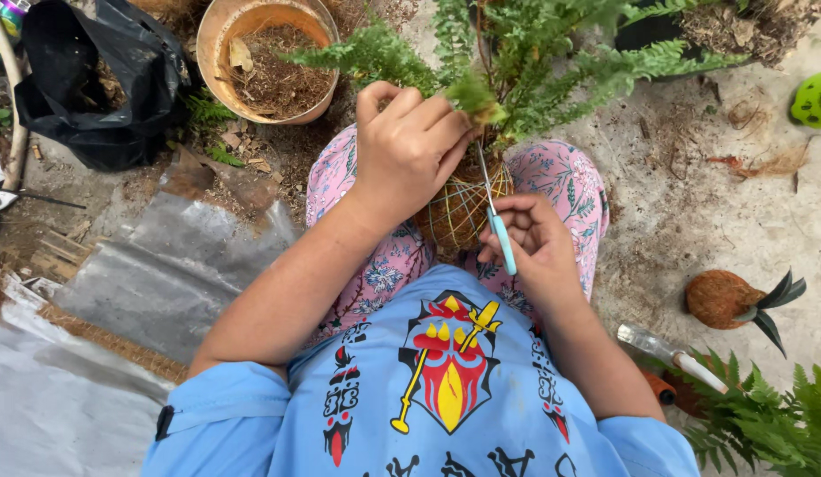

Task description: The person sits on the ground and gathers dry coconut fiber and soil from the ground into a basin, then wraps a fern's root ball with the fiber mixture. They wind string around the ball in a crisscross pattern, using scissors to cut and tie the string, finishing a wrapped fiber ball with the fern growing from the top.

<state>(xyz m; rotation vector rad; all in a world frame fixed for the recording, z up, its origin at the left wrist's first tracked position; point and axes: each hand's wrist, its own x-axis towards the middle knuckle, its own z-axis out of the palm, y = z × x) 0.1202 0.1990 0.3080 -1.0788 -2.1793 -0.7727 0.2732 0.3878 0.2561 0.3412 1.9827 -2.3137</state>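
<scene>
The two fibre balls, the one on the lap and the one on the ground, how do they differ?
The lap ball is wrapped in string; the ground ball looks bare. The lap ball carries a bushy fern; the ground ball has a few dark stiff leaves. The lap ball sits upright, the ground ball on its side. Both are brown.

We are sitting outdoors in even daylight on bare grey ground [693,203] strewn with dry leaves and soil. A grey sheet [163,274] is lying flat, and a black bag [101,79] is slumping beside a terracotta pot [269,57].
</scene>
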